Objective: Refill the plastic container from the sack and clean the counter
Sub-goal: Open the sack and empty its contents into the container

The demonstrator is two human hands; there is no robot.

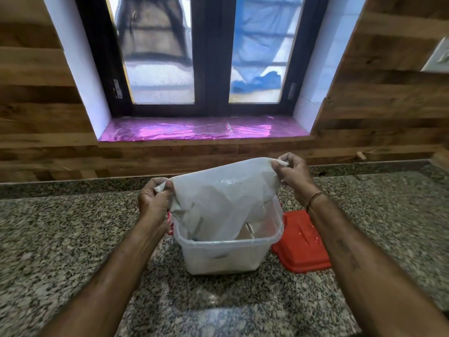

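Head view. The left hand [155, 198] and the right hand [292, 175] each pinch one corner of a white woven sack [223, 198], fingers clenched on the bunched fabric. The sack hangs inverted between the two hands, its upper edge stretched from the left hand, which is lower, up to the right hand, which is higher and farther from the viewer. The sack's lower part drops into the container [226, 254], a clear plastic tub that stands upright on the table [60, 234] directly below and between the hands. White contents show through the tub's translucent wall; the level cannot be told exactly. A small red part [170, 223] of the tub shows at its rim, just under the left hand. A red lid [301, 242] lies flat on the table beside the tub, below the right wrist, its near-left edge close against the tub. A thin band [314, 199] circles the right wrist. Beyond the hands, a wood-patterned wall [36, 122] rises from the back of the speckled granite table, with a dark-framed window [206, 57] above a sill [194, 129] covered in shiny pink film.
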